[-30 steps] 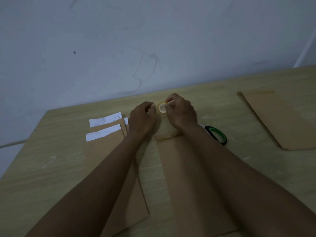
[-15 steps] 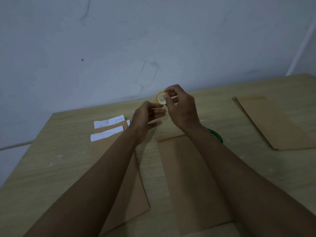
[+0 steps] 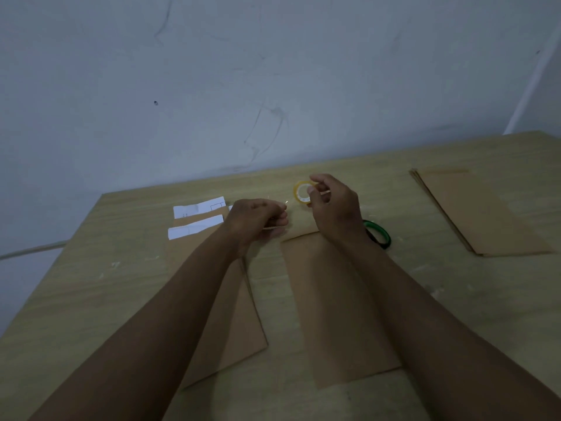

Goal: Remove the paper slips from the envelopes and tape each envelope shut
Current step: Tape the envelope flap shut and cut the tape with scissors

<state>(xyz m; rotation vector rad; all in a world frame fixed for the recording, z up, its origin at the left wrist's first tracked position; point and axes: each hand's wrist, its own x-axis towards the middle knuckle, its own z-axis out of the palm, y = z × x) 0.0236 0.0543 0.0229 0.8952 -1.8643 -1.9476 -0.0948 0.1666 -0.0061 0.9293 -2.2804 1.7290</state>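
Observation:
My right hand [image 3: 334, 205] holds a small yellow roll of clear tape [image 3: 302, 192] above the far end of the middle brown envelope [image 3: 331, 302]. My left hand [image 3: 258, 221] has its fingers curled and pinches the free end of the tape, a thin clear strip stretching between the two hands. A stack of brown envelopes [image 3: 212, 299] lies on the left under my left forearm, with white paper slips [image 3: 197, 227] sticking out of their far ends.
A green tape ring [image 3: 379, 235] lies on the wooden table [image 3: 91, 284] just right of my right wrist. Another stack of brown envelopes [image 3: 479, 211] lies at the far right. A grey wall stands close behind the table's far edge.
Both hands rose from the envelope's far end. Then my hands moved apart, the left going left and down, drawing a strip of tape off the roll.

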